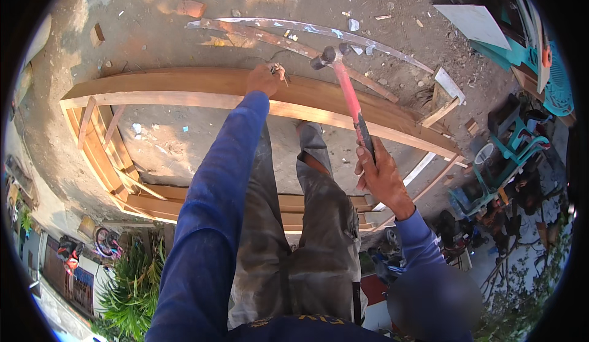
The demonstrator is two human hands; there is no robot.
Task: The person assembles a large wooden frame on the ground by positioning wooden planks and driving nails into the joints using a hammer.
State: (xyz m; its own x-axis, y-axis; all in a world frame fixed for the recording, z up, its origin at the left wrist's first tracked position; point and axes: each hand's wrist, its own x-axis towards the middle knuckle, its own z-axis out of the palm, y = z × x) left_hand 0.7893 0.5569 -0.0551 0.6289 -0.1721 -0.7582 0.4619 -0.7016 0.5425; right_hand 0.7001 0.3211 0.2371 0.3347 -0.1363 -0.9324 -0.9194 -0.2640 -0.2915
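My right hand (385, 175) grips a hammer (351, 93) by the black end of its red handle. The hammer's dark metal head is raised above the far side of a wooden frame (184, 90). On that frame's far beam, my left hand (264, 80) rests with its fingers pinched round a thin dark nail (286, 80); the fingers partly hide it, and I cannot tell whether its tip touches the wood. My legs stand inside the frame, between its long far beam and its near one.
Beyond the frame, weathered wood strips (270, 34) and a brick piece (191, 8) lie on the dirt. At the right are a pale board (472, 24) and teal plastic chairs (506, 164). Slanted braces (87, 123) cross the frame's left end. A leafy plant (132, 290) grows at the lower left.
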